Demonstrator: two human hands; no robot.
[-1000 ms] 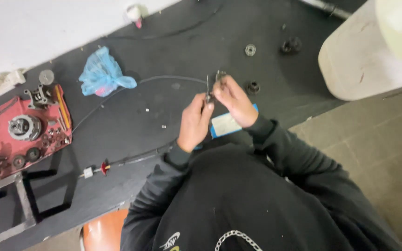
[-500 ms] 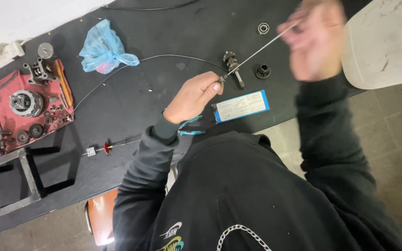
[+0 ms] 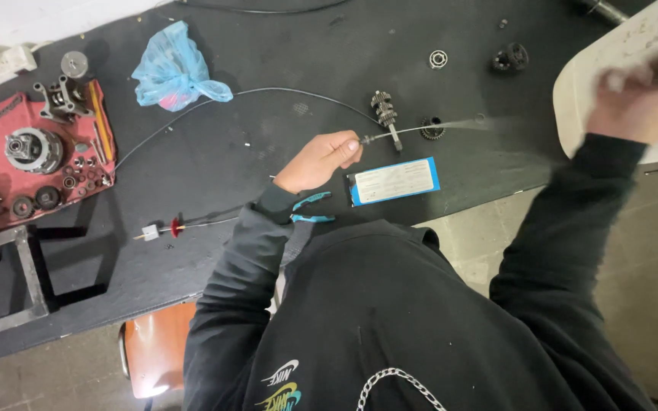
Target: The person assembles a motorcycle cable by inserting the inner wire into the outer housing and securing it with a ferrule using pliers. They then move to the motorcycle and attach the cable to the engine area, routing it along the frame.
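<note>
The left hand (image 3: 320, 160) pinches the end of a thin black sheathed cable (image 3: 215, 103) between thumb and forefinger, just left of a small steel gear shaft (image 3: 384, 114) lying on the black bench top (image 3: 268, 46). The cable arcs away to the far left, past a crumpled light-blue plastic bag (image 3: 173, 70), and comes back near to a small white end fitting with a red collar (image 3: 158, 230). From the pinch a bare silvery inner wire (image 3: 451, 125) runs right toward the right hand (image 3: 637, 95), which is raised at the far right and blurred; it seems closed on the wire's end, but the grip cannot be told for certain.

To do this well, I judge the left pinch should stay firm at the sheath mouth while the wire is kept in line with the sheath, so it neither kinks nor sweeps the gear shaft and the dark toothed gear (image 3: 431, 128) beside it.

A blue-edged white card (image 3: 394, 181) and blue-handled pliers (image 3: 312, 209) lie near the body. A red tray of engine parts (image 3: 100, 164) sits at the left; a bearing ring (image 3: 438, 58) and a dark sprocket (image 3: 512, 57) lie far right. A white rounded object (image 3: 584, 99) stands at the right, an orange seat (image 3: 154, 350) below, concrete flooring (image 3: 649, 266) beyond.
</note>
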